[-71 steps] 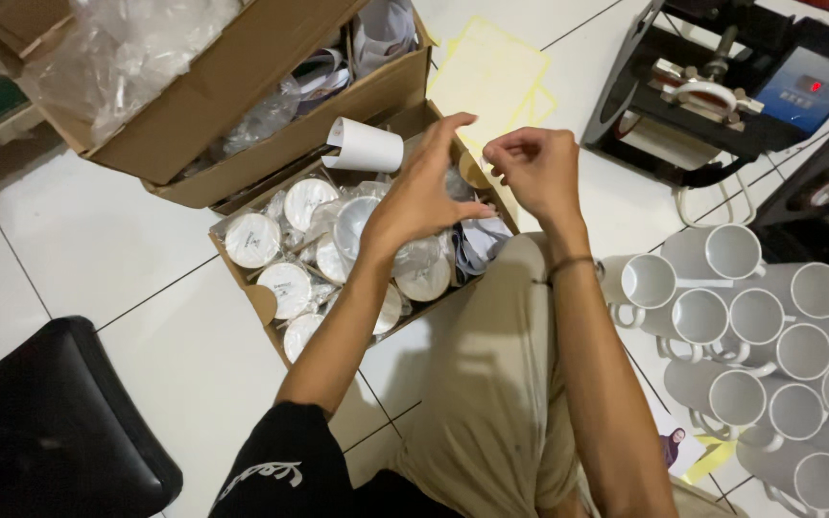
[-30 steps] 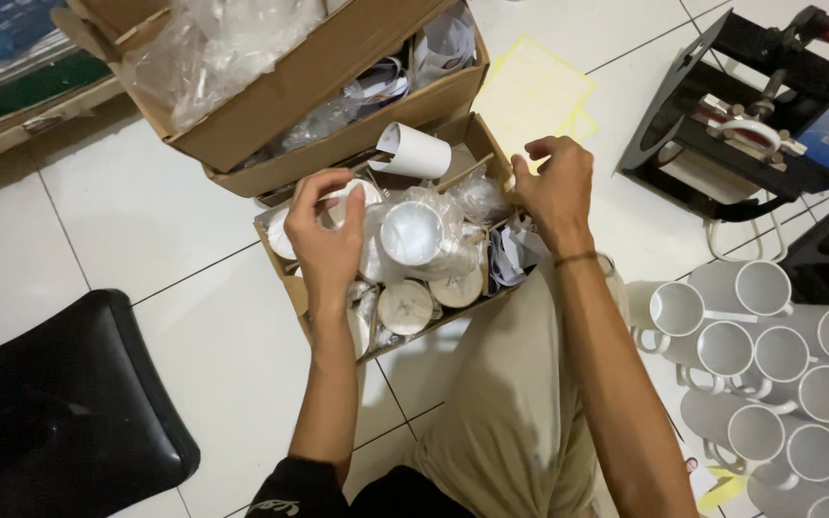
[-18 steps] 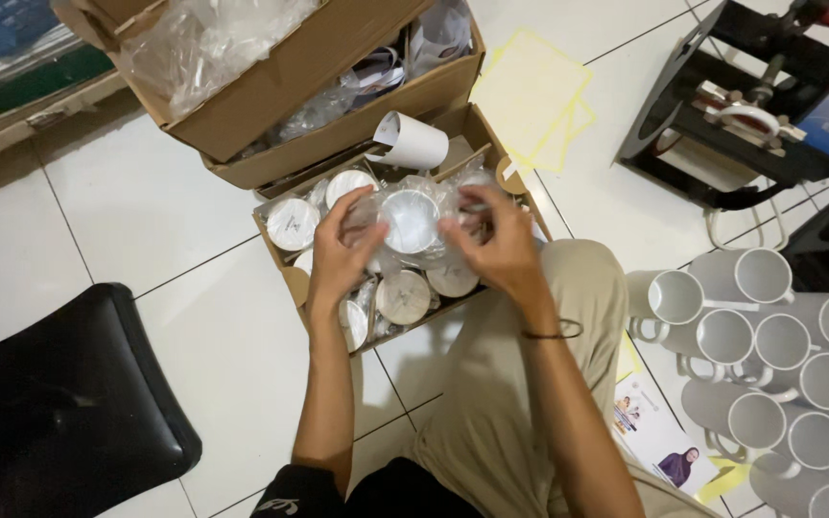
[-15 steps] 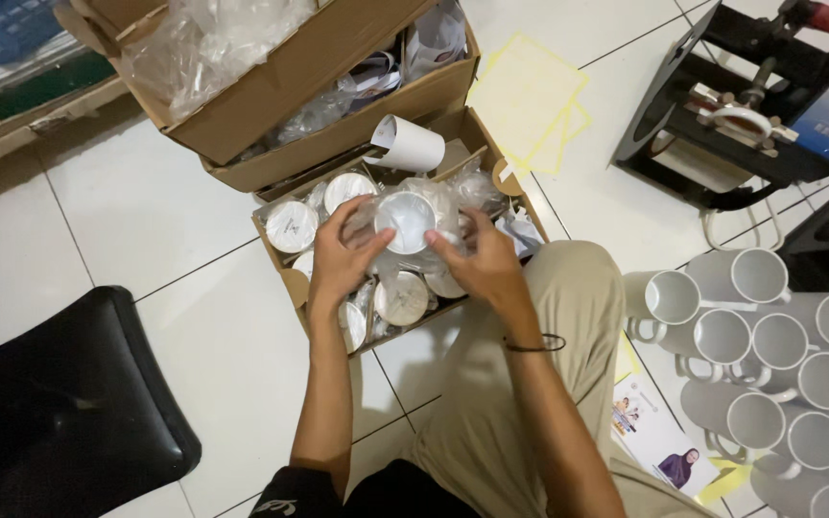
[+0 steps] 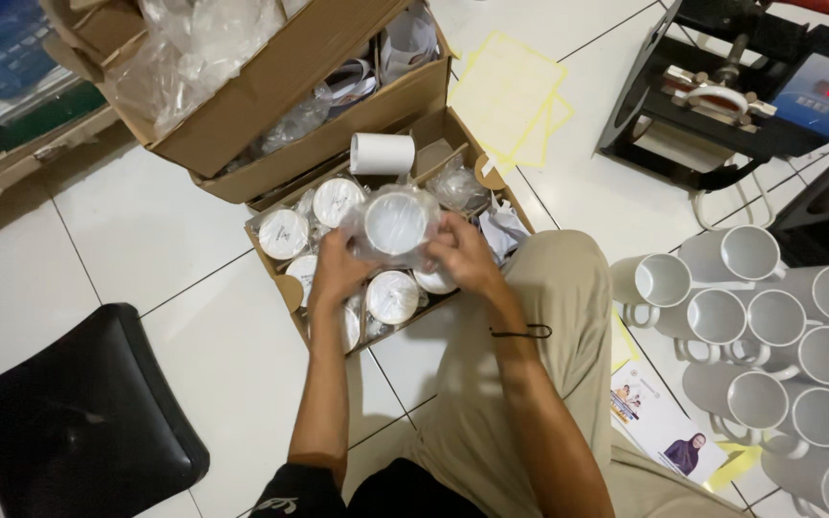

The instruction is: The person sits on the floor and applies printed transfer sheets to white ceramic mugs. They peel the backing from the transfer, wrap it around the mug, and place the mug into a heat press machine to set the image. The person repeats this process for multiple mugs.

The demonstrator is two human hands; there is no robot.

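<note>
A white mug wrapped in clear plastic (image 5: 395, 223) is lifted just above an open cardboard box (image 5: 455, 129) packed with several more wrapped white mugs (image 5: 283, 233). My left hand (image 5: 336, 273) grips the wrapped mug from its lower left side. On its right side my right hand (image 5: 462, 257) holds the plastic wrap. One bare white mug (image 5: 382, 153) lies on its side at the box's far edge.
A bigger cardboard box (image 5: 290, 72) stuffed with plastic bags stands behind. Several unwrapped white mugs (image 5: 777, 321) cover the floor on the right, with a black heat press (image 5: 750, 91) beyond them. Yellow sheets (image 5: 510, 96) lie on the tiles; a black cushion (image 5: 69, 422) sits lower left.
Both hands came down into the box, closed around one wrapped mug and raised it slightly; the right hand moved from the box's right edge onto the mug.
</note>
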